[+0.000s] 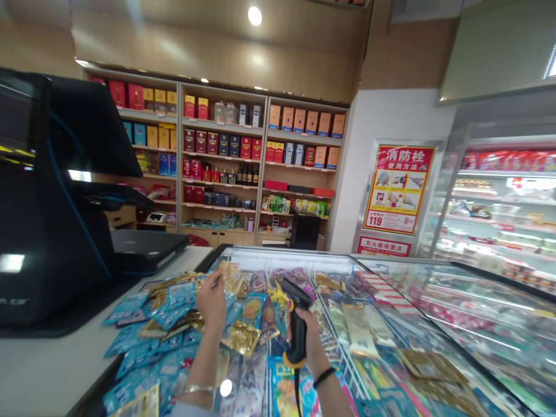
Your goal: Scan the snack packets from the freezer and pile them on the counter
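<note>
Lower centre: right hand [310, 336] closed around the grip of a black barcode scanner [297, 333], handle near upright, head angled toward upper left. Centre: left hand [211, 300] pinching a gold packet [231, 278], left of and slightly above the scanner head, apart; this hand is nearer the heaped blue packets [178, 298]. Beyond: shelving unit [179, 145], upper centre.

Open air spans centre frame, above the black-rimmed, glass-walled chest freezer [282, 263] and before the pale wooden shelves [221, 156]. At left, the bulky black plastic checkout terminal [76, 231] bars sideways passage; lower left, a heap of blue and gold foil packets [169, 307] stands in the way. Between left hand [212, 301] and right hand [310, 336] — a gap, edged by the black-and-yellow handheld scanner [299, 324].
</note>
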Demonstrator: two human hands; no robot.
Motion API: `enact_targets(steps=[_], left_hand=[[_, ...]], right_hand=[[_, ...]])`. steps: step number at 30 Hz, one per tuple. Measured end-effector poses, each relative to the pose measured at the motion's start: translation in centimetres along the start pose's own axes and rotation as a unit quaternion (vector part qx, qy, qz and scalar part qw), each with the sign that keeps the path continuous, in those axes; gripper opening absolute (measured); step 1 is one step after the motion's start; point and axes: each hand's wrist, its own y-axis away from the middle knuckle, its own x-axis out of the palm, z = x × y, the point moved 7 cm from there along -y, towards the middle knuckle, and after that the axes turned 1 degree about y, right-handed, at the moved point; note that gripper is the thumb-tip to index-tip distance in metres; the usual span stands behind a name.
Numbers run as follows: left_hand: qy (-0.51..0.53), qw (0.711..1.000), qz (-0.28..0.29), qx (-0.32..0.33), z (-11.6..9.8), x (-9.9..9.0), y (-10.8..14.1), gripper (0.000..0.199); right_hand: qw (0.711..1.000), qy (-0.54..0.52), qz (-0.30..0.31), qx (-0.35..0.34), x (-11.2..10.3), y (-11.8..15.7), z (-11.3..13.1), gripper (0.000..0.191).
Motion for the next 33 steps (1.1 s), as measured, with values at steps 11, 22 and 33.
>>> enact_targets(steps=[11,22,33], left_hand=[[-0.09,0.979,-0.181,0.011,0.4,-6.6,-2.6,0.041],[-0.169,0.969,-0.176,-0.047,0.9,-7.8,-2.3,0.036],[-0.122,0.985,-0.123,0.001,-1.2,-6.5,-2.3,0.028]], right_hand=[[0.975,-0.104,0.154,0.122,5.5,1.3,-3.7,0.036],[0.963,-0.124,0.159,0.177,9.7,-0.1,-8.7,0.036],[0.964,-0.16,0.143,0.157,8.6,-0.4,-8.1,0.035]])
